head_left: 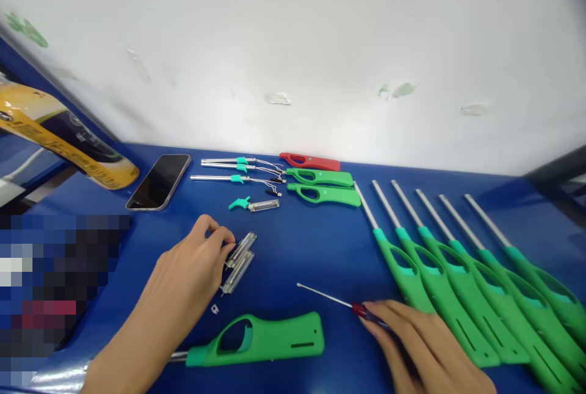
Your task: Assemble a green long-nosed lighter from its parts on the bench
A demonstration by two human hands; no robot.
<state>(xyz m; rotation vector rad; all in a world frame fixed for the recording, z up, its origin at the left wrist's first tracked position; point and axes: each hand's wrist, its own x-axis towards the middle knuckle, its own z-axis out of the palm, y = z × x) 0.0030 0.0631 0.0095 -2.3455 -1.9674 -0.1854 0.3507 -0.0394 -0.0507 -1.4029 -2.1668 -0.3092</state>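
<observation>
My left hand (192,272) reaches over the blue table (297,247), its fingertips pinched on the end of two clear plastic fuel tubes (238,262) that lie side by side. My right hand (421,345) rests near the front edge, fingers closed round the red handle of a thin screwdriver (329,299) whose shaft points left. A green lighter body (260,340) lies flat between my hands, close to the front edge. A tiny white part (215,308) sits just under the tubes.
Several assembled green long-nose lighters (462,284) lie in a row at right. At the back are metal rods with teal triggers (238,169), two green handle shells (323,186), a red one (310,162) and a phone (159,181). A yellow package (59,137) lies at far left.
</observation>
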